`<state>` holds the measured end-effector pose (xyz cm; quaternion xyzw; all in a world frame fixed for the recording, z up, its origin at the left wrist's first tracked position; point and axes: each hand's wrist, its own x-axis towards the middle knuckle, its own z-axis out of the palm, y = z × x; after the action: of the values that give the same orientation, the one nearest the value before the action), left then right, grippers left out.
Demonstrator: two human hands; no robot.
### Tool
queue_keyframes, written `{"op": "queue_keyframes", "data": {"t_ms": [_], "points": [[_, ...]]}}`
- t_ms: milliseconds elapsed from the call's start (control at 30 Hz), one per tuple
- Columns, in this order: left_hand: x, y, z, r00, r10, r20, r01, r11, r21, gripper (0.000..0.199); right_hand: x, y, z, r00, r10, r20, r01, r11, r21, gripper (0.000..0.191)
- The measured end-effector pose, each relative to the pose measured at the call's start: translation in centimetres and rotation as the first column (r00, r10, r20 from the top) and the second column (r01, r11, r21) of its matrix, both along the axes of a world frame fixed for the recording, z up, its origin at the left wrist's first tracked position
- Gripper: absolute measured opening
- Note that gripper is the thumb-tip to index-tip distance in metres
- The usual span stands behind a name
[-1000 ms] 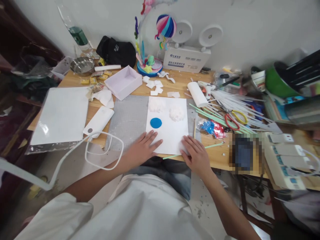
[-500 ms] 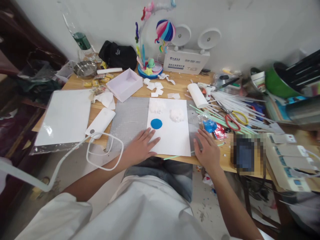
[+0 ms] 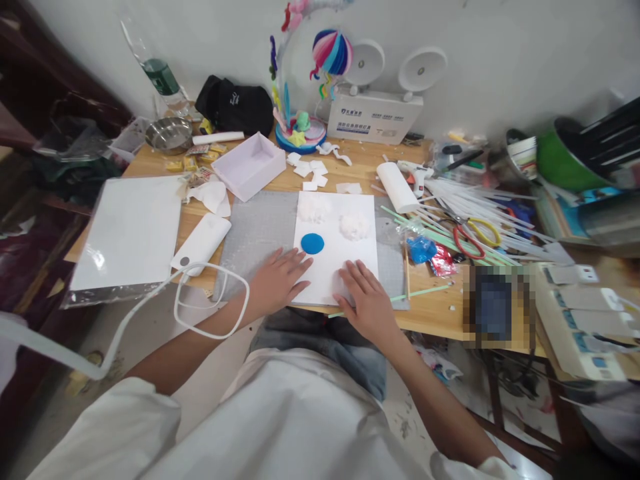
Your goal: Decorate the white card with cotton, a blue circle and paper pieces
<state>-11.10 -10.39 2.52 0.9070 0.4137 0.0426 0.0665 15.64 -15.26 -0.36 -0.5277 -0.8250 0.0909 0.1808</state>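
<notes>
A white sheet (image 3: 325, 277) lies on the grey mat (image 3: 255, 227). On it are a blue disc (image 3: 313, 243) and two fluffy white clumps, one at the upper left (image 3: 312, 211) and one at the right (image 3: 353, 226). My left hand (image 3: 281, 280) rests palm down with fingers spread over the sheet's left edge, just below the disc. My right hand (image 3: 365, 297) lies flat on the sheet's lower right part, its fingers apart. Neither hand holds anything. A pale green stick (image 3: 425, 291) runs out to the right from beneath my right hand.
Scissors (image 3: 470, 240), a red packet (image 3: 442, 259) and many white strips (image 3: 465, 200) lie at the right. A pink open box (image 3: 250, 167) and a decorated ring stand (image 3: 300, 143) are at the back. A white device (image 3: 203, 243) and its cable lie left.
My right hand has moved left from the mat's right side onto the sheet. The green stick and the mat's right edge now show more. My left hand has hardly moved.
</notes>
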Motion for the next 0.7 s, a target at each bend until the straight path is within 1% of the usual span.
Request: {"op": "queue_keyframes", "data": {"t_ms": [100, 233, 400, 500, 567, 633, 700], "points": [[1.0, 0.8, 0.3, 0.999, 0.023, 0.031, -0.024, 0.999, 0.039, 0.05, -0.2, 0.2, 0.2, 1.0, -0.015, -0.012, 0.014, 1.0, -0.021, 0.052], [2.6, 1.3, -0.1, 0.998, -0.038, 0.055, 0.037, 0.999, 0.028, 0.048, -0.5, 0.1, 0.3, 1.0, -0.023, 0.008, 0.024, 0.999, -0.037, 0.053], [3.4, 0.4, -0.6, 0.997, -0.044, 0.062, 0.041, 0.998, 0.049, 0.047, -0.6, -0.1, 0.4, 0.999, -0.032, 0.008, 0.032, 0.997, -0.069, 0.054], [3.4, -0.3, -0.5, 0.994, -0.09, 0.058, 0.087, 0.995, 0.043, 0.046, -0.9, -0.1, 0.2, 0.999, -0.048, 0.011, 0.049, 0.997, -0.064, 0.053], [3.4, -0.4, -0.3, 0.993, -0.106, 0.058, 0.104, 0.994, 0.037, 0.046, -1.1, -0.1, 0.2, 0.998, -0.062, 0.019, 0.063, 0.996, -0.059, 0.053], [3.2, 0.0, -0.3, 0.995, -0.08, 0.06, 0.077, 0.996, 0.051, 0.045, -1.3, -0.1, 0.2, 0.997, -0.073, 0.023, 0.074, 0.995, -0.059, 0.053], [3.0, 0.9, -0.3, 0.998, -0.017, 0.054, 0.013, 0.998, 0.063, 0.045, -1.5, -0.2, 0.3, 0.996, -0.081, 0.025, 0.083, 0.994, -0.066, 0.053]]}}
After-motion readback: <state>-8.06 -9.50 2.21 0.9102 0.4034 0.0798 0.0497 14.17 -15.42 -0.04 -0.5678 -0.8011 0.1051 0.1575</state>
